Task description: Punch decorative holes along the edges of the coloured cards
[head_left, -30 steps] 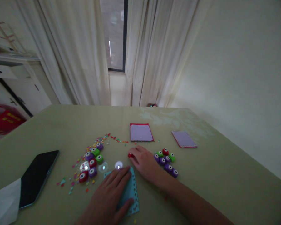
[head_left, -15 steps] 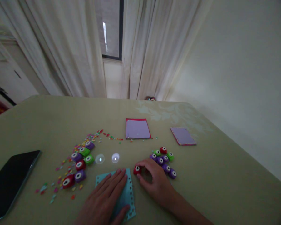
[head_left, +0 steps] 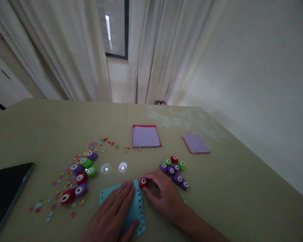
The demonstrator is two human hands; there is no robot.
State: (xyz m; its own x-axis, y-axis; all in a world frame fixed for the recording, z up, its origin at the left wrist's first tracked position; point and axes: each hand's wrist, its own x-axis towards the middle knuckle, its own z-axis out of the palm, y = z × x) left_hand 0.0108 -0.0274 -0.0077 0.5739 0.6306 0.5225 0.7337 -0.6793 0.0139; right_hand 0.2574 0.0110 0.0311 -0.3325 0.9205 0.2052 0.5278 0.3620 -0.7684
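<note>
Red punch point(head_left: 143, 182), gripped in the fingers of the right hand point(head_left: 164, 191), sits at the right edge of the light-blue paper point(head_left: 135, 207), which the left hand point(head_left: 112, 211), fingers extended, covers, presumably to stop it slipping.

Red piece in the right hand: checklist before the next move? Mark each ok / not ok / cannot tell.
1. Red piece held between thumb and finger of the right hand: ok.
2. Blue sheet pressed down by the left hand, laid flat on it: ok.
3. Red piece at the sheet's right edge, near the far corner: ok.
4. Red piece actually touching or over that edge: cannot tell.
5. Room around the right hand: not ok, I'd say; a purple piece sits close by the knuckles.
6. Nothing trapped under the sheet: cannot tell, underside hidden.
</note>
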